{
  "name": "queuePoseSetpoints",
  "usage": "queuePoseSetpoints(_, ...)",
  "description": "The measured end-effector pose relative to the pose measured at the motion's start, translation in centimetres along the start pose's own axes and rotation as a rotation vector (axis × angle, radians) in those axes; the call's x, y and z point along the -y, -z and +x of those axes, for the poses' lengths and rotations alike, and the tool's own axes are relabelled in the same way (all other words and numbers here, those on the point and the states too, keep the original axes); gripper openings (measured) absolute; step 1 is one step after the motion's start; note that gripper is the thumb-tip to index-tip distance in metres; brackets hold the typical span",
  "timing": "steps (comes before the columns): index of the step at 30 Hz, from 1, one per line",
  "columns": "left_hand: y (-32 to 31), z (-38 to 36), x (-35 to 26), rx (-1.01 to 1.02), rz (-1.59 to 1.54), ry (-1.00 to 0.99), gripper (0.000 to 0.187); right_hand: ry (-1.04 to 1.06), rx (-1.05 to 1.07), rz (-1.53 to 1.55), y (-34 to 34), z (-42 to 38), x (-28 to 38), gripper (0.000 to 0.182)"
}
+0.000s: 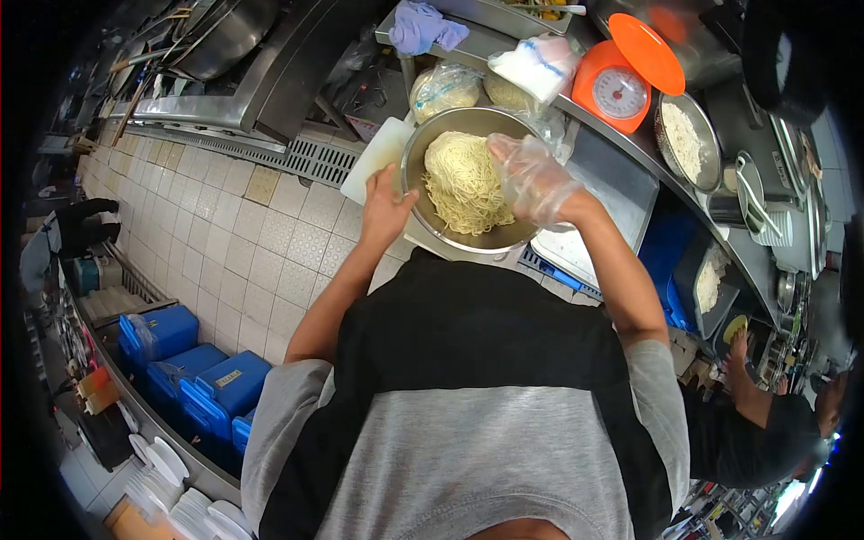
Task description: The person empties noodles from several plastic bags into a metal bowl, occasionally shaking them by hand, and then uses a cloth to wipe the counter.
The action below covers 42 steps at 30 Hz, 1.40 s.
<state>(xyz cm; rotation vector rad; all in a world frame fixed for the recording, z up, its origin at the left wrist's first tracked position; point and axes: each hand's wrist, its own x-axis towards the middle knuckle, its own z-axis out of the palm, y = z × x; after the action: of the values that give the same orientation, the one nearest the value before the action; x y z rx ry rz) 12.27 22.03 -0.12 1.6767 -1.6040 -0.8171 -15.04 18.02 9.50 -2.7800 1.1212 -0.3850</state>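
Observation:
A steel bowl [416, 144] holds a heap of pale yellow noodles [463, 184]. At the bowl's left rim is my bare left hand [387, 205], its fingers apart, with the thumb near the rim. My right hand [533, 178] wears a clear plastic glove and reaches over the bowl's right side, against the noodles. Its fingertips are partly hidden by the loose plastic, so their grip cannot be made out. A white board [373, 160] lies partly under the bowl's left side.
Bagged noodles [445, 90] lie behind the bowl. An orange scale [615, 88] and a basin of white food [684, 139] stand at the right. Blue bins [225, 387] line the lower left. Another person [765, 405] is at the lower right.

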Motion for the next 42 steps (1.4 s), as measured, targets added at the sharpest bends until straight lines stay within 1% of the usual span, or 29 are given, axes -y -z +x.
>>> queuePoseSetpoints(1, -1.0, 0.9, 2.7, 0.137, -0.176, 0.18, 0.058, -0.064, 0.123, -0.033, -1.1, 1.3, -0.5, 0.06)
queuePoseSetpoints(2, -0.7, 1.4, 2.5, 0.139, -0.176, 0.182, 0.058, -0.129, 0.248, -0.065, -1.9, 2.4, -1.0, 0.075)
queuePoseSetpoints(3, -0.2, 1.6, 1.8, 0.309, -0.351, 0.336, 0.056, -0.129, 0.253, -0.062, -1.5, 3.4, -1.5, 0.075)
queuePoseSetpoints(4, 0.0, 1.8, 1.4, 0.478, -0.528, 0.491, 0.055, -0.207, 0.389, 0.05, -1.0, 4.3, -2.1, 0.078)
queuePoseSetpoints(5, -0.2, 1.9, 1.5, 0.506, -0.609, 0.599, 0.051, -0.284, 0.525, 0.163, -0.7, 4.8, -2.2, 0.082)
queuePoseSetpoints(6, -0.5, 1.6, 1.6, 0.508, -0.61, 0.607, 0.051, -0.285, 0.532, 0.168, -1.5, 4.9, -1.9, 0.082)
queuePoseSetpoints(8, -1.0, 1.6, 1.3, 0.596, -0.732, 0.803, 0.048, -0.261, 0.465, -0.023, -4.1, 4.9, -1.5, 0.091)
queuePoseSetpoints(9, -1.4, 1.3, 0.9, 0.596, -0.708, 0.795, 0.042, -0.263, 0.281, -0.035, -4.9, 4.1, -1.1, 0.076)
queuePoseSetpoints(10, -1.3, 1.1, 0.8, 0.604, -0.704, 0.79, 0.042, -0.272, 0.278, -0.037, -6.1, 3.5, -0.6, 0.076)
queuePoseSetpoints(12, -1.3, 1.3, 0.3, 0.564, -0.713, 0.746, 0.039, -0.446, 0.226, -0.178, -6.9, 3.1, 0.1, 0.073)
queuePoseSetpoints(13, -1.3, 1.4, 0.3, 0.561, -0.712, 0.744, 0.037, -0.524, 0.279, -0.219, -7.2, 2.8, 0.1, 0.062)
queuePoseSetpoints(14, -1.3, 1.5, 0.4, 0.569, -0.713, 0.739, 0.037, -0.532, 0.279, -0.224, -7.0, 2.5, 0.3, 0.062)
queuePoseSetpoints(16, -1.3, 1.8, 0.7, 0.581, -0.715, 0.695, 0.037, -0.765, 0.18, -0.01, -6.7, 2.1, 0.5, 0.059)
queuePoseSetpoints(17, -1.2, 2.0, 0.6, 0.586, -0.715, 0.688, 0.037, -0.769, 0.175, -0.015, -6.0, 2.2, 0.7, 0.059)
queuePoseSetpoints(19, -1.2, 1.8, 0.5, 0.598, -0.717, 0.643, 0.036, -0.718, -0.149, 0.201, -4.6, 1.9, 1.0, 0.041)
queuePoseSetpoints(22, -1.0, 2.0, 0.5, 0.627, -0.728, 0.688, 0.037, -0.73, -0.202, 0.339, 0.2, 3.1, 3.8, 0.032)
queuePoseSetpoints(23, -0.9, 2.1, 0.4, 0.64, -0.723, 0.682, 0.037, -0.679, -0.258, 0.217, 0.4, 3.1, 4.0, 0.032)
queuePoseSetpoints(24, -0.9, 2.0, 0.3, 0.648, -0.724, 0.674, 0.038, -0.69, -0.264, 0.212, -1.5, 2.4, 2.9, 0.032)
queuePoseSetpoints(25, -0.8, 2.0, 0.3, 0.653, -0.727, 0.665, 0.039, -0.645, -0.304, 0.365, -4.9, 1.3, 0.7, 0.034)
queuePoseSetpoints(26, -0.8, 1.9, 0.3, 0.659, -0.723, 0.659, 0.039, -0.593, -0.343, 0.519, -5.4, 1.6, 0.7, 0.035)
queuePoseSetpoints(27, -0.8, 1.6, 0.3, 0.64, -0.737, 0.657, 0.04, -0.59, -0.209, 0.35, -5.4, 0.6, 1.9, 0.028)
queuePoseSetpoints(28, -0.7, 1.5, 0.2, 0.62, -0.752, 0.656, 0.041, -0.595, -0.212, 0.348, -6.0, 0.0, 1.7, 0.028)
queuePoseSetpoints(30, -0.6, 1.6, -0.1, 0.654, -0.787, 0.662, 0.042, -0.331, -0.197, -0.08, -4.9, 0.4, 2.8, 0.035)
queuePoseSetpoints(31, -0.5, 1.5, -0.1, 0.687, -0.818, 0.675, 0.042, -0.538, 0.162, -0.08, -3.9, 1.2, 2.1, 0.046)
queuePoseSetpoints(32, -0.6, 1.5, 0.1, 0.689, -0.815, 0.676, 0.042, -0.54, 0.162, -0.078, -3.8, 2.2, 2.4, 0.046)
queuePoseSetpoints(34, -1.3, 1.6, 0.5, 0.744, -0.822, 0.754, 0.042, -0.372, 0.078, -0.183, -3.8, 4.5, 2.1, 0.043)
queuePoseSetpoints(36, -1.7, 1.1, 0.5, 0.742, -0.844, 0.719, 0.041, -0.371, 0.165, -0.239, -4.3, 7.7, 2.5, 0.041)
queuePoseSetpoints(38, -1.8, 0.4, 0.5, 0.688, -0.852, 0.74, 0.041, -0.452, 0.297, -0.27, -6.9, 8.8, 2.6, 0.043)
queuePoseSetpoints(42, -2.1, 0.0, 0.5, 0.64, -0.887, 0.753, 0.04, -0.512, 0.218, -0.315, -7.7, 9.9, 4.1, 0.044)
